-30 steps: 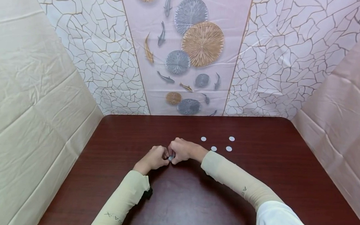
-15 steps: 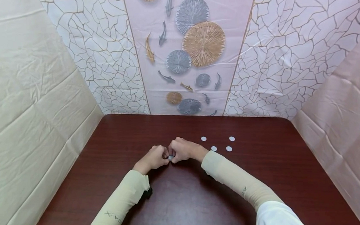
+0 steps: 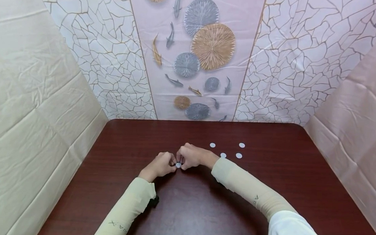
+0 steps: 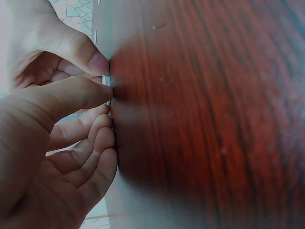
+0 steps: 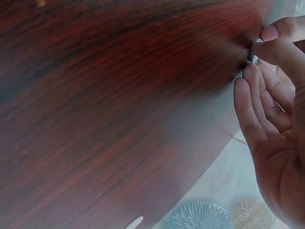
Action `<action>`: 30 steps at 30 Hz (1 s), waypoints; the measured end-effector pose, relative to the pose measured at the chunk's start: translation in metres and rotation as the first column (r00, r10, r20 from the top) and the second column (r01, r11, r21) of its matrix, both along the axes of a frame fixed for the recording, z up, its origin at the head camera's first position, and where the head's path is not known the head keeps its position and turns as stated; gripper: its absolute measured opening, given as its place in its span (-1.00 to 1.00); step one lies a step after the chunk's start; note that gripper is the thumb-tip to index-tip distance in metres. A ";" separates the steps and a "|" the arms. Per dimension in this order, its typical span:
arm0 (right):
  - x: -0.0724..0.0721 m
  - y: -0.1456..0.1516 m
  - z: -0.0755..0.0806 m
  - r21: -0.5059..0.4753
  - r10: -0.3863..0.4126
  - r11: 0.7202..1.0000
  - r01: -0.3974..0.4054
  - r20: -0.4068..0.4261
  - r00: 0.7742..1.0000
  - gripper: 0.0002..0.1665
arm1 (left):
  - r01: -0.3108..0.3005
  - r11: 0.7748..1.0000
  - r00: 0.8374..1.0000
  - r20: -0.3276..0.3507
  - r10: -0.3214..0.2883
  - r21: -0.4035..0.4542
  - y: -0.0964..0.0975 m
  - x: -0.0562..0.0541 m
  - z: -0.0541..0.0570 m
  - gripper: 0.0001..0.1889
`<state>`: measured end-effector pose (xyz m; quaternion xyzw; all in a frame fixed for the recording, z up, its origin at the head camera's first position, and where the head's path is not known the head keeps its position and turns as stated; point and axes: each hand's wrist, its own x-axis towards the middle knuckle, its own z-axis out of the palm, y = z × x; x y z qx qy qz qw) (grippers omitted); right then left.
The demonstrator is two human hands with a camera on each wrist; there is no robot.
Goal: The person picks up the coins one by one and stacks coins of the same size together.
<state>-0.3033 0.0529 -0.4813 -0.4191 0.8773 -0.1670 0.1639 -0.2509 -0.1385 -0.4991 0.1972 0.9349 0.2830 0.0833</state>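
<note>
A small white disc [image 3: 178, 165] lies at the tabletop between my two hands near the table's middle. My left hand [image 3: 161, 164] pinches it from the left, thumb [image 4: 97, 91] at its near edge and the other fingers curled beyond. From the right, my right hand [image 3: 191, 156] holds the same disc, with its thumb [image 5: 271, 50] and curled index finger at the rim. Seen edge-on in the left wrist view, the disc [image 4: 106, 80] shows as a thin pale strip, partly covered by the thumbs.
Several more white discs lie apart on the dark red-brown table [image 3: 187, 207], to the right of my right hand; one disc [image 3: 212, 145] is nearest the back edge. A patterned cloth wall [image 3: 117, 64] stands behind the table, with pale cloth at both sides.
The disc between my hands looks slightly flatter and whiter than before. My right hand has shifted a tiny bit to the right; my left hand has hardly moved.
</note>
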 end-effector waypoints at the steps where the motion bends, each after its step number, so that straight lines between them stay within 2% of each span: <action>1: 0.000 0.000 0.000 0.000 0.000 1.000 0.000 0.002 1.000 -0.88 | 0.001 1.000 1.000 0.003 -0.001 -0.001 0.000 0.000 0.000 -0.92; 8: 0.002 0.001 0.001 -0.021 0.002 1.000 -0.002 0.009 1.000 -0.88 | -0.006 1.000 1.000 0.003 0.006 -0.002 0.000 0.000 0.001 -0.93; 30: 0.003 0.001 0.002 -0.011 0.007 1.000 -0.007 0.006 1.000 -0.90 | 0.038 0.999 0.999 -0.018 -0.038 -0.004 -0.002 -0.001 0.000 -0.92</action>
